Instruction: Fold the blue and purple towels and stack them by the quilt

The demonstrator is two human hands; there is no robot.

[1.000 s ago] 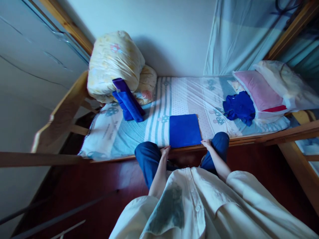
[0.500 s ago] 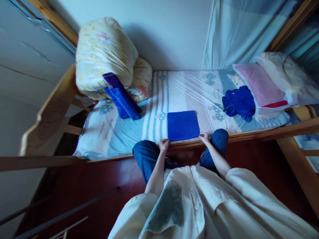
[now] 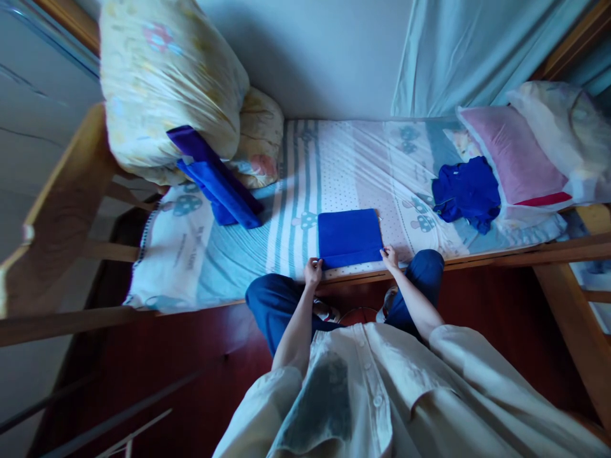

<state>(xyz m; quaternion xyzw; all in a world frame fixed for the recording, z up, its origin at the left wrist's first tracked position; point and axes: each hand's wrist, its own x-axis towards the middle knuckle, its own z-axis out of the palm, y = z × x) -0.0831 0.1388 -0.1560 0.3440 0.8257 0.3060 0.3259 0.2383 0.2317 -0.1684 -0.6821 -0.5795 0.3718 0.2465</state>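
Note:
A flat, squarish folded blue cloth [image 3: 350, 235] lies on the patterned bed sheet near the bed's front edge. My left hand [image 3: 313, 272] pinches its near left corner, and my right hand [image 3: 389, 257] pinches the near right corner. A low crease or fold runs along the cloth's near edge between the two hands. Toward the right lies a crumpled blue garment [image 3: 468, 191] beside a pink pillow [image 3: 515, 152]. On the left, folded blue cloths [image 3: 217, 184] lean against a yellow bundled quilt [image 3: 172, 83].
The bed's wooden front rail [image 3: 515, 256] runs before my knees. A wooden end board [image 3: 57, 197] stands at the left. A light curtain [image 3: 458, 57] hangs behind the bed, and a plastic-wrapped bundle [image 3: 568, 133] sits at the far right.
Both hands have moved slightly up and inward with the cloth's near edge, where a narrow fold now shows. The view has shifted, so the quilt appears larger and further left.

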